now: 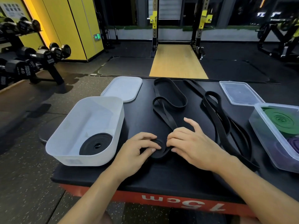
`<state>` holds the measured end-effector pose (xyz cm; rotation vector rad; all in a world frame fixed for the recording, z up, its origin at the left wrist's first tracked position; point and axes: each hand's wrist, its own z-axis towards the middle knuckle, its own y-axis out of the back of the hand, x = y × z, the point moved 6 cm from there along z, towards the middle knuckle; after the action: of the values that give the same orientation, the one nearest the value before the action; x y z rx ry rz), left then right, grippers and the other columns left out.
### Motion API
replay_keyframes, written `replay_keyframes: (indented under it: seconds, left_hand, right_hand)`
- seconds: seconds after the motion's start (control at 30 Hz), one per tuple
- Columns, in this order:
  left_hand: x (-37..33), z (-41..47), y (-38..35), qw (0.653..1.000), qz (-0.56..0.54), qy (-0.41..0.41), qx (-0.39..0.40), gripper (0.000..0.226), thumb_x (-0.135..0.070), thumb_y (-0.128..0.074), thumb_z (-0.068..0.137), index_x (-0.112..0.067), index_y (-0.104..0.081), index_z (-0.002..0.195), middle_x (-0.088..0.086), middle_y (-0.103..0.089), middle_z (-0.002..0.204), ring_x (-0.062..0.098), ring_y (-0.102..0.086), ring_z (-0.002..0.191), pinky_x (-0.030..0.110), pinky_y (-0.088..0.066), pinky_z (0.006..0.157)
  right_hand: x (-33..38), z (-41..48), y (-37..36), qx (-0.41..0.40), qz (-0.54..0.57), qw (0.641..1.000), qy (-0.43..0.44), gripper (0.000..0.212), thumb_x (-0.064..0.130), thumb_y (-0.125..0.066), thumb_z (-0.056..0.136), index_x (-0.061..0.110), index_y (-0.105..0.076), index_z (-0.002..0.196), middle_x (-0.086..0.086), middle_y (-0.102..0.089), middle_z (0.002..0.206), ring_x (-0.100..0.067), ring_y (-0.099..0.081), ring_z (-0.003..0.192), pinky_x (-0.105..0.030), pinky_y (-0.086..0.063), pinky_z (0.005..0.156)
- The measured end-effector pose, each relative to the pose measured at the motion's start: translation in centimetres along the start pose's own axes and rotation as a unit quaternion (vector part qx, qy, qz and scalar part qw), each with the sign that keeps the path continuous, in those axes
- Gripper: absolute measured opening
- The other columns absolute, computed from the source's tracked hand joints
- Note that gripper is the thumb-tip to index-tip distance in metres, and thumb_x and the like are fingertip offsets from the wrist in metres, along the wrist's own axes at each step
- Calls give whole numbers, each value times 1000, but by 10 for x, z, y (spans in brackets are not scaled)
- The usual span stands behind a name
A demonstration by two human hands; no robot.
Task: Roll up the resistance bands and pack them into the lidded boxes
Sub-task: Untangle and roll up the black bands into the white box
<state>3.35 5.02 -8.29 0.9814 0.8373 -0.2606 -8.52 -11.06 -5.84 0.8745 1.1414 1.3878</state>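
Left hand [137, 148] and right hand [192, 143] pinch coiled black band [159, 154] near front edge of platform [161, 177].

Dim gym: yellow wall panels [71, 21], dumbbell rack [32, 57], squat rack [178, 21].

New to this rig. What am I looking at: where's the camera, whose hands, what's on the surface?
No robot here. One picture, from a camera on a person's head, looking down at their own bare hands. The left hand and right hand pinch a half-rolled band on a black platform. The white box, left, holds one rolled band; its lid lies behind it. The clear box, right, holds a green roll and a purple roll. Loose bands lie between.
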Motion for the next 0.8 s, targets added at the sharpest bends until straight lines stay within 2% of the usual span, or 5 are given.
replay_keyframes:
  seconds: [0.17,0.33,0.53,0.67,0.8]
  left_hand:
    - [0,1,0,1000,-2,0,-3,23,-17,-70,99,-37,-81,104,-25,-63,130,1,-57,128,20,-43,107]
    - [-4,0,0,1000,16,-9,12,25,-16,-66,101,-37,-78,107,-26,-61,135,-1,-54,131,19,-40,110]
    - [-16,-1,-7,996,89,-14,25,29,-53,-78,81,-39,-64,102,-29,-52,134,-1,-50,130,17,-38,105]
    - [-21,-3,-7,997,49,-22,51,36,-33,-82,79,-37,-58,104,-27,-55,132,3,-52,130,26,-44,106]
    - [-21,-4,-6,996,10,11,90,53,-24,-80,75,-46,-49,113,-25,-57,132,4,-57,124,33,-48,103]
  right_hand:
    - [2,0,-12,-14,46,998,-41,27,38,-50,102,32,-69,120,15,-55,124,-7,-52,123,-45,-23,123]
    - [-3,8,-11,21,102,993,-60,18,35,-52,101,36,-61,117,24,-51,116,2,-44,122,-37,0,126]
    - [5,10,-7,60,134,987,-64,9,31,-46,101,33,-53,107,21,-48,110,2,-46,115,-33,4,127]
    - [16,4,-1,50,116,991,-52,10,37,-46,94,33,-53,99,19,-47,93,-2,-46,97,-30,-3,125]
    - [16,-14,-5,52,168,982,-65,35,57,-57,92,36,-50,120,25,-45,114,5,-39,115,-20,-5,122]
